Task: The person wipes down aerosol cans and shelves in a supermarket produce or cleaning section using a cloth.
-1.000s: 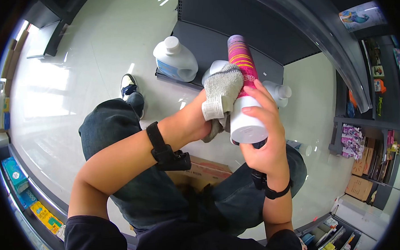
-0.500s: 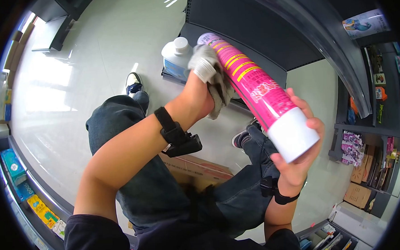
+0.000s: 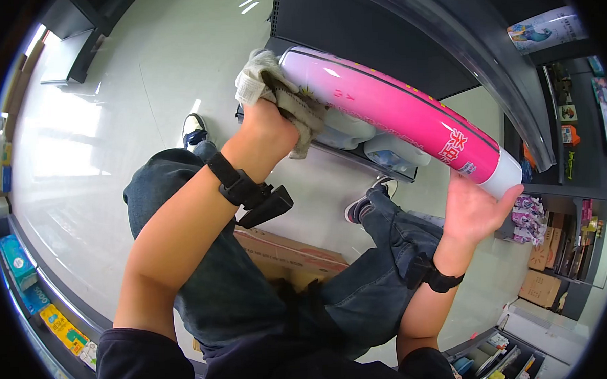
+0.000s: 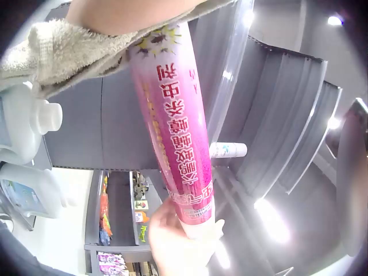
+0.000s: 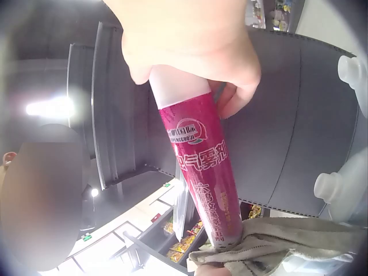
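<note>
A long pink aerosol can (image 3: 395, 111) with a white cap (image 5: 178, 89) is held up in the air, slanting from upper left to lower right in the head view. My right hand (image 3: 477, 212) grips the cap end; in the right wrist view its fingers curl round the cap. At the opposite end, my left hand (image 3: 270, 126) holds a grey cloth (image 3: 303, 115) against the can. The cloth covers most of the left fingers. Large printed characters (image 4: 178, 123) run along the can's side in the left wrist view.
White jugs (image 3: 393, 152) stand on the low dark shelf (image 3: 408, 178) beneath the can. A shelf rail (image 3: 501, 72) curves past on the right. Between the person's legs sits a cardboard box (image 3: 293, 254). Stocked shelves (image 3: 570, 245) line the right side.
The can has swung from near upright in view to a flatter slant, its cap end going right and up with my right hand. My left hand and the cloth have shifted left to its far end.
</note>
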`<action>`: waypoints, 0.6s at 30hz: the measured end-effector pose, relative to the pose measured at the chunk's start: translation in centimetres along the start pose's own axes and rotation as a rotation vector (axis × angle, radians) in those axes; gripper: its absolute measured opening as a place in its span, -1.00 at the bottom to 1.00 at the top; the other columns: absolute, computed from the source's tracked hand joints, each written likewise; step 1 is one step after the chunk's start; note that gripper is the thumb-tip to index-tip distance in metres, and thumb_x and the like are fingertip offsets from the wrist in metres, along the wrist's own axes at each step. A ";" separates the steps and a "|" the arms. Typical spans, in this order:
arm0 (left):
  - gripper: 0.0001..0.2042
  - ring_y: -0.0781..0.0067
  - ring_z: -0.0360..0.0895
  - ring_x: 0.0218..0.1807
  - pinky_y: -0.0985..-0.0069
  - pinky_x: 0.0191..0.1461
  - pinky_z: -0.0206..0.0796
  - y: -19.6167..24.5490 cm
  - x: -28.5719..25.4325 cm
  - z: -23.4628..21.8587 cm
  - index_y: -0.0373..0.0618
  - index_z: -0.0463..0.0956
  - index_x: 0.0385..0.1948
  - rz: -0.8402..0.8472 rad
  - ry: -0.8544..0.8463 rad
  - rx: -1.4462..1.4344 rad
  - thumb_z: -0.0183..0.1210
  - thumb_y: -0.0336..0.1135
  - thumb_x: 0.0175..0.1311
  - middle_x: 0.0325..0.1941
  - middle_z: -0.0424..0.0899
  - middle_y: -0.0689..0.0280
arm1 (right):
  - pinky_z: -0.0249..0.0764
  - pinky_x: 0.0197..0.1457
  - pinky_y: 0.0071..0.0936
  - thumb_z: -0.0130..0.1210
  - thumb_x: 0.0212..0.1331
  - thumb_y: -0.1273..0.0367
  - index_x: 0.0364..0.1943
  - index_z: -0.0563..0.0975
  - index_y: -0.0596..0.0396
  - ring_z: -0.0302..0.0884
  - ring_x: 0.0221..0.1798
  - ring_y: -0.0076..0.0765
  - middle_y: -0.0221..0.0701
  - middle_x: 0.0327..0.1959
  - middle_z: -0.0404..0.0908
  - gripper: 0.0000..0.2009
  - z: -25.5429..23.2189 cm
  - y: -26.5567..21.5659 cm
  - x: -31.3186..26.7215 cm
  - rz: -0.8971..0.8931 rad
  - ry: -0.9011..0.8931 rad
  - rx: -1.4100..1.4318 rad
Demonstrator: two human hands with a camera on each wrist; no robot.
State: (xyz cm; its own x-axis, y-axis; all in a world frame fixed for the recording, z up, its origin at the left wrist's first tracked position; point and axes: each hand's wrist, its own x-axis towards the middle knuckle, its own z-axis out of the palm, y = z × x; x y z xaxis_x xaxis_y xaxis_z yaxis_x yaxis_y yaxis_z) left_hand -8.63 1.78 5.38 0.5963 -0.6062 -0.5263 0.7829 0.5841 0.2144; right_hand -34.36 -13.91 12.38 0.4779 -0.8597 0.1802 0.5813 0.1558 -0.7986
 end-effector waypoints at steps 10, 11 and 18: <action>-0.56 0.49 0.60 -0.28 0.58 -0.12 0.52 1.4 -1.4 1.1 -0.19 0.52 -0.24 0.962 -0.372 1.661 0.55 -0.39 -0.19 -0.28 0.66 0.36 | 0.24 0.46 0.15 0.19 0.32 -0.08 0.29 0.35 0.09 0.34 0.40 -0.02 -0.18 0.28 0.45 -0.34 -1.9 -0.5 1.5 0.158 0.177 0.116; -0.56 0.49 0.60 -0.28 0.58 -0.12 0.52 1.4 -0.8 0.3 -0.19 0.52 -0.24 0.956 -0.380 1.662 0.55 -0.39 -0.19 -0.28 0.66 0.36 | 0.24 0.46 0.15 0.19 0.32 -0.08 0.29 0.35 0.09 0.34 0.40 -0.02 -0.18 0.28 0.45 -0.34 -2.1 -0.3 1.5 0.154 0.185 0.115; -0.56 0.29 0.62 -0.06 0.49 0.10 0.45 2.9 -2.5 1.7 0.02 0.57 0.02 0.139 -0.601 2.418 0.44 -0.22 0.08 -0.07 0.69 0.33 | 0.44 0.31 -0.05 0.19 0.31 -0.07 0.21 0.40 0.05 0.48 0.28 -0.12 -0.23 0.20 0.53 -0.41 -2.5 -0.4 2.0 0.138 0.305 0.056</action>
State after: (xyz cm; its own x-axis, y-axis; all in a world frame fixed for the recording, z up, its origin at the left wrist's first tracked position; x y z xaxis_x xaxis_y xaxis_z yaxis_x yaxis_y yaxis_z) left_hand -7.61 4.06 8.77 0.2716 -0.8957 -0.3520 -0.7142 -0.4327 0.5502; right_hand -35.26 -16.87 11.67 0.3410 -0.9331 -0.1145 0.5643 0.3006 -0.7689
